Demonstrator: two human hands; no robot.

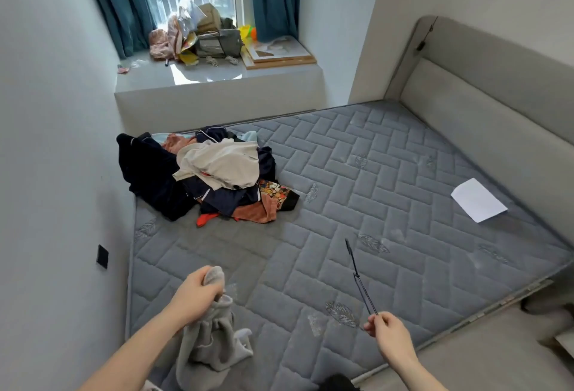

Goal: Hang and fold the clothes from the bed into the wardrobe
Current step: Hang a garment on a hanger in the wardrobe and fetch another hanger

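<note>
A heap of clothes (pixel 214 173), dark, beige, orange and patterned, lies at the far left of the grey quilted mattress (pixel 388 189). My left hand (pixel 194 296) grips a grey garment (pixel 211 341) that hangs in folds over the mattress's near edge. My right hand (pixel 388 330) pinches one end of a thin black hanger (pixel 358 277), which points up and away over the mattress. No wardrobe is in view.
A white sheet of paper (pixel 478 199) lies on the right of the mattress. The padded grey headboard (pixel 497 95) runs along the right. A window ledge (pixel 217 75) behind the bed holds bags and clutter. A white wall closes the left side.
</note>
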